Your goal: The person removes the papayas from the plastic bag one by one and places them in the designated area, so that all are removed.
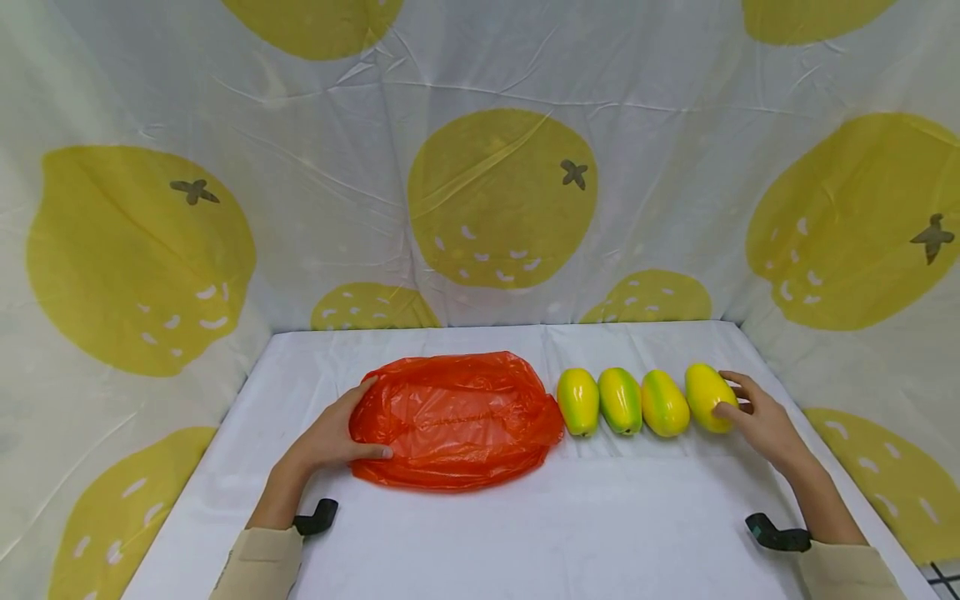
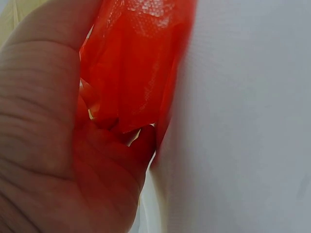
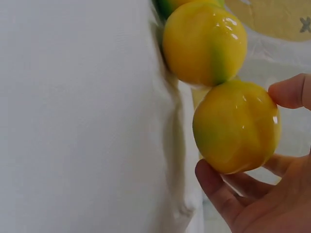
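Observation:
A red plastic bag [image 1: 457,421] lies spread on the white table. At its left end my left hand [image 1: 333,429] holds the edge, thumb at the front and fingers farther back. In the left wrist view, part of the left hand [image 2: 104,165] shows through the thin red plastic. Right of the bag, several glossy yellow papayas with green streaks stand in a row. My right hand [image 1: 765,421] grips the rightmost papaya [image 1: 707,396] between thumb and fingers. The right wrist view shows this papaya [image 3: 238,127] in the fingertips, close to its neighbour [image 3: 205,43]. Whether it touches the table is unclear.
The other papayas [image 1: 620,402] sit between the bag and the held one, the leftmost papaya [image 1: 578,402] close to the bag's right end. Lemon-patterned cloth walls [image 1: 337,208] enclose the table [image 1: 555,533] at the back and sides.

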`<state>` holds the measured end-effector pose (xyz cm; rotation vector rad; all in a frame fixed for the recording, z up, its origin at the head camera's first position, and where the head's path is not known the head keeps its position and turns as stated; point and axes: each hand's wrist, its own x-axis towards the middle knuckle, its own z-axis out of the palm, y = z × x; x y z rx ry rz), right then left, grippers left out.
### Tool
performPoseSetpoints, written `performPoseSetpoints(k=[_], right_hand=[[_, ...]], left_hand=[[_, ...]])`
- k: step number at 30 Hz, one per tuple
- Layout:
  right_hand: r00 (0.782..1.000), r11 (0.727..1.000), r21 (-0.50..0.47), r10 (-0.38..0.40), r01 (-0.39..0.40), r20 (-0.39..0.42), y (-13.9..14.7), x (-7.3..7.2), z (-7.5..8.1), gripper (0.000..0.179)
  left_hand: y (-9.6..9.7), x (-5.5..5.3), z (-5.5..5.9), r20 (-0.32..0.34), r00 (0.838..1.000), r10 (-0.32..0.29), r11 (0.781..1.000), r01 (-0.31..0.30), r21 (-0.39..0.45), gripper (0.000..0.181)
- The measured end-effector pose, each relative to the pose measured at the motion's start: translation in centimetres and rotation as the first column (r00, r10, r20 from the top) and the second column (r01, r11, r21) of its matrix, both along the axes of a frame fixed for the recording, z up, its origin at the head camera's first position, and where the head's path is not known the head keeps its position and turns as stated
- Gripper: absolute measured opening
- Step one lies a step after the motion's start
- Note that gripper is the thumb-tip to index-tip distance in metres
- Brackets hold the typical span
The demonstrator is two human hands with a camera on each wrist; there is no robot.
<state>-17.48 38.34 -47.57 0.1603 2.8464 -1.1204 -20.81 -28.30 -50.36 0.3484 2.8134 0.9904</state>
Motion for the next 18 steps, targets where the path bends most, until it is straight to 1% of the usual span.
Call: performPoseSetpoints(k=[3, 7, 13, 18], right_hand=[[1.0, 1.0, 0.022, 0.011, -0.011, 0.024, 0.28, 0.04, -0.36, 0.074], [0.998, 0.999, 0.037, 0.027, -0.029, 0.05, 0.47, 0.09, -0.78, 0.076], [0.998, 0.998, 0.035, 0.041, -0.043, 0.049, 0.53, 0.11, -1.04, 0.076], [0.997, 0.999, 0.026, 0.04, -0.041, 0.062, 0.57, 0.1, -0.98, 0.079]], left_hand=[[0.02, 0.0, 0.01, -0.007, 1.0, -0.008, 1.0, 0.008, 0.0, 0.126], [0.09, -0.03, 0.03, 0.002, 1.0, -0.001, 1.0, 0.001, 0.005, 0.127], [0.07, -0.05, -0.01, 0.011, 1.0, 0.01, 1.0, -0.01, 0.012, 0.127], [0.05, -0.11, 0.05, -0.005, 1.0, 0.002, 1.0, -0.002, 0.015, 0.126]])
